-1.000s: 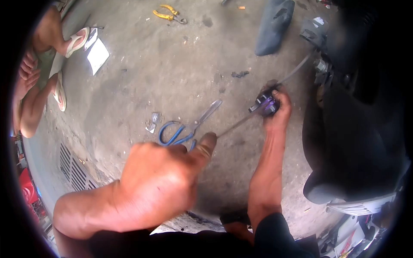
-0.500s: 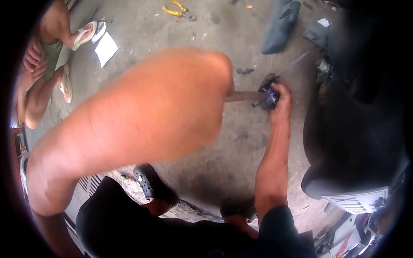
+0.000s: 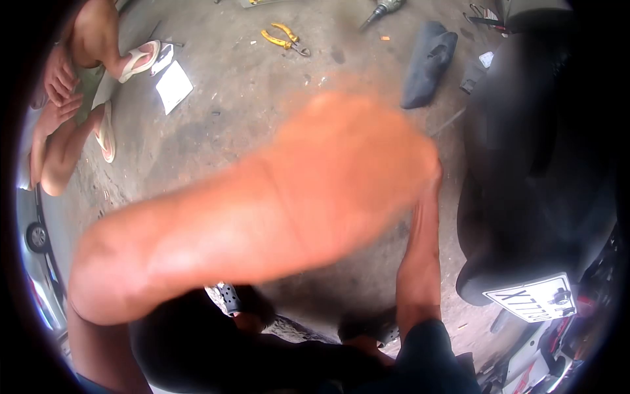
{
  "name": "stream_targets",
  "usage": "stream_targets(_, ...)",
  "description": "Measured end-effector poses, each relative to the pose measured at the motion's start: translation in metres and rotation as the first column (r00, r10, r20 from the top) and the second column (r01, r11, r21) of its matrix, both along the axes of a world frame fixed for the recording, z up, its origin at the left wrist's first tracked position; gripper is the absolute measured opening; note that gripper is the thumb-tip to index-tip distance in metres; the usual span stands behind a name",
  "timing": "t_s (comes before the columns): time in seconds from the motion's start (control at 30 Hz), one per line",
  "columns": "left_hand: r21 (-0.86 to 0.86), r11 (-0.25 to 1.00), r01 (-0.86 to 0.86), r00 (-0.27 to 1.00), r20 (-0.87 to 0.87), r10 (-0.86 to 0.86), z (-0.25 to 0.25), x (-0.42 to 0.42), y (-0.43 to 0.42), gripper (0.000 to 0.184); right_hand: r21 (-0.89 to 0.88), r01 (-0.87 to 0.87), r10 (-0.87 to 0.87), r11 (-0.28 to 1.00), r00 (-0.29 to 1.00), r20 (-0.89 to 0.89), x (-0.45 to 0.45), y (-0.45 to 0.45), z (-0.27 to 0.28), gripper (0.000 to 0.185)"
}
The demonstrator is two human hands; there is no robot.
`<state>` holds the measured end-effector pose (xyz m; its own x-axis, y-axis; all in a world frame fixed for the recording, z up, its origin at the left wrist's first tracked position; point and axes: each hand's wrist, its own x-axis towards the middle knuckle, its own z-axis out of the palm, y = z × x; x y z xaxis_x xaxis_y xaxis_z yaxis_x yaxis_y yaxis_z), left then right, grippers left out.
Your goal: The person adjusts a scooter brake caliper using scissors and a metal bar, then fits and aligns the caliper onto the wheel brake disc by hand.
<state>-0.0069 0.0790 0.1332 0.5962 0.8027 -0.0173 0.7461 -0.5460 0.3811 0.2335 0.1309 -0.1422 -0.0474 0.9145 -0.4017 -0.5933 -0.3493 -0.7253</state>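
Note:
My left hand (image 3: 361,164) is very close to the camera and blurred. It looks closed in a fist, and whatever is in it is hidden. My right forearm (image 3: 420,262) reaches up from the lower right, and its hand is hidden behind my left hand. The part that my right hand held earlier is out of sight. To the right stands a dark, bulky motorbike body (image 3: 525,177) with a white licence plate (image 3: 533,299).
Yellow-handled pliers (image 3: 285,41), a dark grey elongated piece (image 3: 430,64) and the tip of a tool (image 3: 382,12) lie on the concrete floor (image 3: 216,131). White paper (image 3: 174,87) lies at the left beside a seated person in sandals (image 3: 138,59). A car (image 3: 42,256) shows at the left edge.
My left fist, earlier around a brownish shaft reaching the dark and purple part in my right hand, has moved right and now covers that hand. The view has tilted up slightly.

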Motion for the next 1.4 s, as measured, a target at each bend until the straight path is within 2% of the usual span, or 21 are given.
stream_targets(0.03,-0.032,0.999,-0.026,0.999,-0.04,0.024,-0.005,0.001,-0.012,0.015,0.017,-0.026,0.027,1.0,0.998,-0.053,0.002,-0.002,-0.001,0.028)
stream_targets(0.13,-0.15,0.972,-0.18,0.975,-0.154,0.157,-0.024,-0.005,-0.049,0.021,0.054,-0.075,0.067,0.996,0.989,0.133,-0.003,-0.004,0.011,0.029)
stream_targets(0.23,-0.196,0.951,-0.241,0.97,-0.093,0.226,-0.047,-0.01,-0.075,0.036,-0.001,0.022,-0.022,1.0,0.989,0.149,-0.002,-0.006,0.003,0.032)
stream_targets(0.33,-0.237,0.95,-0.204,0.977,-0.117,0.181,-0.051,-0.015,-0.074,0.048,0.057,-0.045,0.036,0.997,0.988,0.147,0.0,-0.006,0.0,0.033)
stream_targets(0.43,-0.197,0.947,-0.256,0.966,-0.08,0.245,-0.068,-0.018,-0.093,0.052,0.065,-0.058,0.048,0.996,0.988,0.143,0.0,-0.005,0.002,0.033)
stream_targets(0.5,-0.266,0.914,-0.305,0.949,-0.01,0.314,-0.086,-0.021,-0.107,0.051,0.077,-0.052,0.038,0.996,0.984,0.173,0.001,0.0,-0.002,0.034)
stream_targets(0.57,-0.388,0.861,-0.329,0.907,0.123,0.402,-0.11,-0.024,-0.124,0.05,0.074,-0.043,0.029,0.996,0.982,0.186,0.002,-0.006,-0.005,0.035)
stream_targets(0.63,-0.537,0.783,-0.314,0.794,0.303,0.527,-0.138,-0.022,-0.14,0.049,0.077,-0.047,0.032,0.996,0.983,0.183,0.001,-0.008,0.0,0.036)
stream_targets(0.7,-0.59,0.759,-0.277,0.697,0.421,0.581,-0.186,-0.005,-0.164,0.041,0.089,-0.044,0.032,0.995,0.99,0.137,0.0,-0.008,0.002,0.038)
stream_targets(0.77,-0.684,0.68,-0.264,0.65,0.394,0.649,-0.195,0.004,-0.172,0.037,0.086,-0.04,0.031,0.995,0.993,0.112,-0.001,-0.009,0.002,0.038)
stream_targets(0.83,-0.8,0.533,-0.274,0.676,0.234,0.699,-0.168,0.009,-0.168,0.036,0.074,-0.019,0.01,0.997,0.993,0.118,0.002,-0.009,0.001,0.036)
stream_targets(0.87,-0.783,0.574,-0.242,0.688,0.278,0.67,-0.15,0.001,-0.17,0.03,0.043,0.033,-0.036,0.999,0.996,0.083,0.004,-0.008,0.0,0.036)
stream_targets(0.9,-0.782,0.578,-0.233,0.824,0.157,0.544,-0.126,-0.02,-0.171,0.032,0.006,0.075,-0.076,0.997,0.996,0.05,0.005,-0.005,-0.002,0.036)
stream_targets(0.97,-0.605,0.78,-0.159,0.949,0.124,0.289,-0.107,-0.068,-0.197,0.046,-0.031,0.141,-0.139,0.99,0.989,0.048,0.004,-0.001,-0.002,0.038)
stream_targets(1.0,-0.463,0.854,-0.238,0.925,0.16,0.345,-0.115,-0.081,-0.213,0.048,-0.033,0.145,-0.142,0.989,0.986,0.082,-0.001,0.001,-0.001,0.041)
stream_targets(1.03,-0.483,0.799,-0.359,0.904,0.033,0.426,-0.124,-0.093,-0.222,0.047,-0.046,0.144,-0.138,0.989,0.983,0.118,-0.005,-0.003,-0.002,0.043)
stream_targets(1.13,-0.337,0.759,-0.557,0.799,0.033,0.601,-0.166,-0.111,-0.199,0.043,-0.09,0.121,-0.121,0.988,0.993,0.014,0.005,-0.003,-0.01,0.045)
stream_targets(1.2,-0.199,0.771,-0.606,0.791,-0.049,0.609,-0.202,-0.12,-0.177,0.04,-0.047,0.007,-0.011,0.999,0.996,-0.084,0.014,-0.01,-0.007,0.039)
stream_targets(1.3,0.125,0.861,-0.493,0.848,-0.151,0.508,-0.224,-0.113,-0.141,0.045,-0.042,-0.047,0.035,0.998,0.966,-0.254,0.018,-0.021,-0.001,0.039)
stream_targets(1.37,0.087,0.901,-0.426,0.894,-0.115,0.434,-0.229,-0.078,-0.121,0.056,-0.062,-0.04,0.02,0.997,0.955,-0.296,0.022,-0.025,0.008,0.04)
stream_targets(1.4,-0.157,0.885,-0.438,0.895,0.011,0.445,-0.214,-0.046,-0.11,0.062,-0.075,-0.041,0.018,0.996,0.958,-0.285,0.021,-0.027,0.013,0.04)
